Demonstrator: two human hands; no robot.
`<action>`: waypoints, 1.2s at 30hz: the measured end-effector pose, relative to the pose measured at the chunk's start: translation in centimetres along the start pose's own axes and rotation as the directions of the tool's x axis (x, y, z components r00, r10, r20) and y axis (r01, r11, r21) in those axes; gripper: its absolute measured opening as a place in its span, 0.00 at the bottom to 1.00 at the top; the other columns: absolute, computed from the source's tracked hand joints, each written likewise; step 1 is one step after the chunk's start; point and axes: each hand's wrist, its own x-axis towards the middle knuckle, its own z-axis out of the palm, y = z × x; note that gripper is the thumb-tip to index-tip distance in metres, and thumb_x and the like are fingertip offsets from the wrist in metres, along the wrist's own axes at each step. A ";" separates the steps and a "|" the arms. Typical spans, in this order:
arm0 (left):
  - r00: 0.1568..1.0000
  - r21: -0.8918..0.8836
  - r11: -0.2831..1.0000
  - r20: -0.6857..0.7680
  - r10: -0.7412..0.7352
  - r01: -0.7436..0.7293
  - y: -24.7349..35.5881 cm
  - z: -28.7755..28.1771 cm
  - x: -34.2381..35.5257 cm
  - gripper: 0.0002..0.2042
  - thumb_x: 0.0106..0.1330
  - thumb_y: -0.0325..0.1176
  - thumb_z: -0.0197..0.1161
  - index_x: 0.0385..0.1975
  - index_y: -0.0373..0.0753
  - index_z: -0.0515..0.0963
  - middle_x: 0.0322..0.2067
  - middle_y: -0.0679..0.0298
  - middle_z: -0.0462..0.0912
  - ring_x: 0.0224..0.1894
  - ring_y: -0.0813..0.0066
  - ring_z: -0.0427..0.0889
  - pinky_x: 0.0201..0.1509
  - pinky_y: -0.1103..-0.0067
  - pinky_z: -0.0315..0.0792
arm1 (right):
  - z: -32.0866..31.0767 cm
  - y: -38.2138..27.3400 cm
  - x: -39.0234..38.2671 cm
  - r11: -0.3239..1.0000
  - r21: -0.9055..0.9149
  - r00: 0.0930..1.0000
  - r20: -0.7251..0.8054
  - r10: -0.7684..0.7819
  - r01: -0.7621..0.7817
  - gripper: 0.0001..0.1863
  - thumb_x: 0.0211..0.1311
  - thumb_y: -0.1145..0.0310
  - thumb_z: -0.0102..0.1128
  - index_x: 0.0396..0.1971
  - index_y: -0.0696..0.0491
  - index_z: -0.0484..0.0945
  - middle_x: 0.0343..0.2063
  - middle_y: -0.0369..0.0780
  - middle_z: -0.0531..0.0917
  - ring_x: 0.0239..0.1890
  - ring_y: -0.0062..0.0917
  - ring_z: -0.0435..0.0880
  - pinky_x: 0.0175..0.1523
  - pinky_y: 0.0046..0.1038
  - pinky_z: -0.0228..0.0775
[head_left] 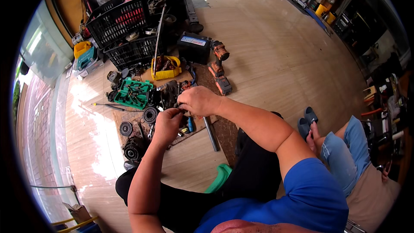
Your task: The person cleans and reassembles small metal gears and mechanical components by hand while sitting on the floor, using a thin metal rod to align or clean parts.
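Floor (276, 51) of glossy beige tile bears stained brown flat sheet (224, 134). Right hand (200, 100) and left hand (167, 125) sit close together above it, fingertips pinched; whether anything is gripped, cannot tell. Dark, bulky metal part (169, 92) lies just beyond, right hand nearer; long axis unclear.

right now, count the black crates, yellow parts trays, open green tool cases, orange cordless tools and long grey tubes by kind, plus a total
Black crates: 2
Yellow parts tray: 1
Open green tool case: 1
Orange cordless tool: 1
Long grey tube: 1
Total: 6
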 end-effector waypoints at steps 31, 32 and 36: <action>0.907 -0.339 0.893 -0.393 0.150 -0.294 0.1 -0.1 0.5 0.09 0.69 0.25 0.55 0.43 0.29 0.77 0.36 0.63 0.82 0.36 0.81 0.79 0.41 0.84 0.74 | 1.8 -2.6 -0.2 0.851 0.495 0.969 -0.067 0.237 -0.174 0.10 0.51 0.71 0.61 0.34 0.59 0.80 0.29 0.49 0.83 0.34 0.39 0.84 0.39 0.33 0.74; 0.908 -0.364 0.885 -0.395 0.136 -0.291 0.2 -0.3 0.5 0.08 0.68 0.24 0.55 0.43 0.28 0.76 0.36 0.62 0.82 0.37 0.80 0.80 0.43 0.83 0.74 | 1.6 -2.6 -0.2 0.853 0.494 0.969 -0.074 0.235 -0.169 0.10 0.51 0.70 0.62 0.33 0.59 0.81 0.28 0.50 0.83 0.34 0.41 0.84 0.39 0.34 0.74; 0.921 -0.425 0.863 -0.375 0.107 -0.274 0.9 -0.8 0.3 0.08 0.69 0.24 0.54 0.43 0.29 0.76 0.35 0.61 0.83 0.36 0.77 0.82 0.43 0.81 0.77 | 0.3 -2.3 -0.1 0.883 0.406 0.961 -0.040 0.274 -0.235 0.11 0.55 0.67 0.65 0.35 0.57 0.81 0.29 0.47 0.84 0.30 0.31 0.84 0.37 0.29 0.73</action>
